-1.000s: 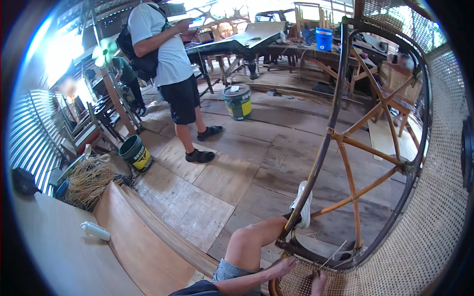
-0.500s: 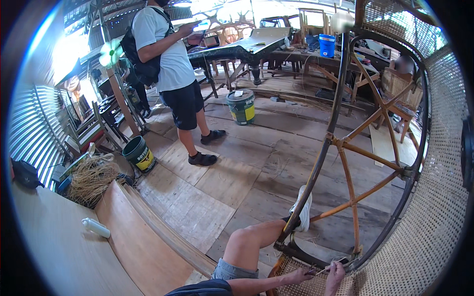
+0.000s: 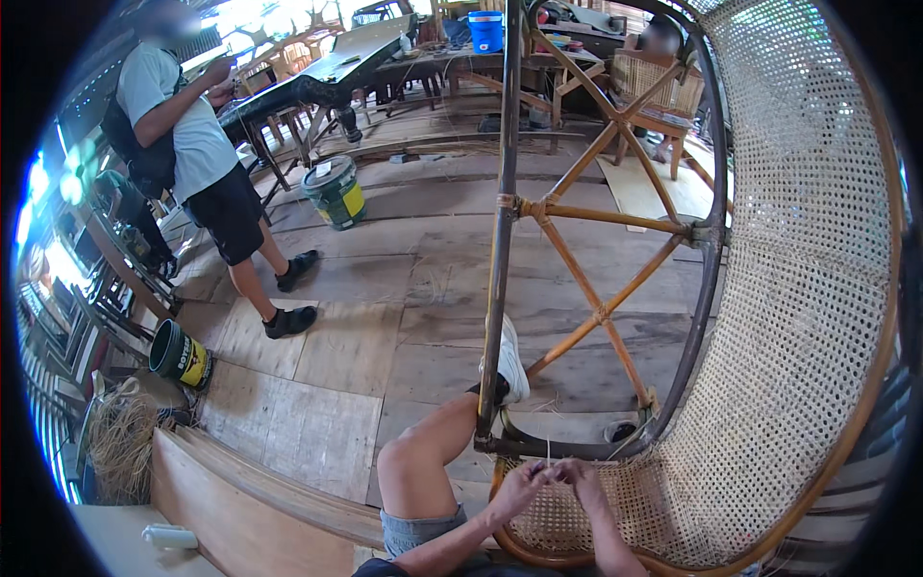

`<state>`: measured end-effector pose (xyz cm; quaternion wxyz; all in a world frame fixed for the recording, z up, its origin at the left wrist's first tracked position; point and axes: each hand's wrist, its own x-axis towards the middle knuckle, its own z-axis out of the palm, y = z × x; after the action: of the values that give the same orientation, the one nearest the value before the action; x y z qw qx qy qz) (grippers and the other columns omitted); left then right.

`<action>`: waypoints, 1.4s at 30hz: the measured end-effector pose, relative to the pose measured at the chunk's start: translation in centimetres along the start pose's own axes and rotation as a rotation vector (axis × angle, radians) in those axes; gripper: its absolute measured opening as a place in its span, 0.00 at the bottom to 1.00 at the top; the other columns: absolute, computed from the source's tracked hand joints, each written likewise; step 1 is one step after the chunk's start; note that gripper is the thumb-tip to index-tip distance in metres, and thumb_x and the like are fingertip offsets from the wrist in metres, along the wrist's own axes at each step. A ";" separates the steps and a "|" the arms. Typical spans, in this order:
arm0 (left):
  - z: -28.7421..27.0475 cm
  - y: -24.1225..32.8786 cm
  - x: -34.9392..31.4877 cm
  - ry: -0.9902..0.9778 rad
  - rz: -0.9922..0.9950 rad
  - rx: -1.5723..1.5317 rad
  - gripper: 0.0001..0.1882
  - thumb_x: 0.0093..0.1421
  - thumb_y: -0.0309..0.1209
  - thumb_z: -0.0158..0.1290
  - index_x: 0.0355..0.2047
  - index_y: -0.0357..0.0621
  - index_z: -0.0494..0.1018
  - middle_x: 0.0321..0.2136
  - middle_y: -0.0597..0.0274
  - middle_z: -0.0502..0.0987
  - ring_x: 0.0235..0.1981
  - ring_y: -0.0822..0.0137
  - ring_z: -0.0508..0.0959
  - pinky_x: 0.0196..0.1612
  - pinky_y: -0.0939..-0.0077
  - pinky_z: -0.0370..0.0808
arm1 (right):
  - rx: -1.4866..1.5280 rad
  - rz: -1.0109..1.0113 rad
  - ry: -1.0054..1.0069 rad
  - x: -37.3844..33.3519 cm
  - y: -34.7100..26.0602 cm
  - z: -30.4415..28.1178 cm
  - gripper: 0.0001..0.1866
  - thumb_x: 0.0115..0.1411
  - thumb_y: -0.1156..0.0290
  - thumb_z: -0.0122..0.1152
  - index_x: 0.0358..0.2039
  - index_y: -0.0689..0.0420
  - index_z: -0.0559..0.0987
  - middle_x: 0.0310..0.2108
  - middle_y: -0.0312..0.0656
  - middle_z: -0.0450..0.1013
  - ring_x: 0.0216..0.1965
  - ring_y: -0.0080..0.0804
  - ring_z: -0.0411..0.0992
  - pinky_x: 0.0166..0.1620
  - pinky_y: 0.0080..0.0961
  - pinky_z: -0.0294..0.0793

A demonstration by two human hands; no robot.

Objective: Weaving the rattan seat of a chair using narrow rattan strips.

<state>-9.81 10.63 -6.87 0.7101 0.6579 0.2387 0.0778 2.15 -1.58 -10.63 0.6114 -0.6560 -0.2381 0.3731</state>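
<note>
Close together at the lower edge of a rattan and cane-woven piece of furniture, my left hand (image 3: 517, 487) and my right hand (image 3: 580, 478) are both closed. Their fingers pinch a thin, pale cane strip (image 3: 549, 446), one end of which points up between them. Behind the hands runs the dark frame (image 3: 577, 449), its crossed rattan braces (image 3: 599, 315) bound at the joints. Below and to the right curves the pale woven cane panel (image 3: 779, 385). Any small tool inside my left fingers is hidden.
My bent leg (image 3: 418, 468) reaches to the frame. A person (image 3: 197, 144) stands at the left near a green bucket (image 3: 180, 354) and a lidded pail (image 3: 334, 192). Loose cane strands (image 3: 125, 444) lie beside plywood sheets (image 3: 240, 510) and a white bottle (image 3: 169, 537). Another person (image 3: 661, 43) is far right.
My hands have drawn together over the woven panel; a dark item seen in my left hand earlier no longer shows. My view has turned right, so the scene sits further left.
</note>
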 end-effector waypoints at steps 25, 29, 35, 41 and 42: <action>0.2 -2.0 -0.9 0.165 -0.012 0.146 0.08 0.56 0.29 0.53 0.34 0.38 0.70 0.25 0.63 0.73 0.29 0.75 0.71 0.35 0.80 0.68 | -0.528 0.458 -0.485 -0.9 -1.8 -2.3 0.12 0.57 0.64 0.55 0.36 0.58 0.78 0.21 0.38 0.74 0.21 0.23 0.72 0.26 0.23 0.70; 0.6 -2.6 -1.1 0.092 0.033 0.228 0.10 0.55 0.30 0.53 0.35 0.38 0.71 0.27 0.57 0.74 0.31 0.67 0.74 0.37 0.75 0.70 | -0.758 0.271 -0.505 -1.3 0.5 -2.8 0.13 0.55 0.65 0.55 0.38 0.58 0.78 0.29 0.44 0.76 0.29 0.32 0.75 0.34 0.27 0.72; 0.8 -3.6 -0.4 0.046 0.013 0.318 0.11 0.57 0.27 0.48 0.40 0.38 0.73 0.35 0.49 0.75 0.37 0.57 0.76 0.40 0.70 0.71 | -0.601 0.405 -0.358 -1.4 3.7 -3.1 0.12 0.56 0.68 0.54 0.38 0.62 0.77 0.27 0.44 0.76 0.24 0.26 0.74 0.30 0.24 0.73; 0.5 -6.4 0.2 0.078 0.164 0.356 0.11 0.58 0.28 0.47 0.39 0.38 0.73 0.32 0.48 0.76 0.35 0.57 0.77 0.39 0.69 0.72 | -0.933 0.300 -0.380 -1.4 0.1 -1.1 0.13 0.56 0.63 0.53 0.38 0.57 0.77 0.31 0.47 0.75 0.32 0.39 0.74 0.36 0.31 0.72; 0.6 -6.2 0.3 0.106 0.208 0.334 0.11 0.58 0.29 0.47 0.38 0.38 0.73 0.29 0.50 0.76 0.31 0.59 0.77 0.36 0.70 0.72 | -0.934 0.394 -0.369 -1.4 -1.1 -0.6 0.13 0.55 0.64 0.51 0.39 0.53 0.77 0.34 0.49 0.74 0.36 0.42 0.73 0.39 0.32 0.71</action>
<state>-10.60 9.46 -12.91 0.5657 0.7825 0.2161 0.1448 1.89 -2.88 -9.27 0.1212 -0.8139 -0.3546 0.4441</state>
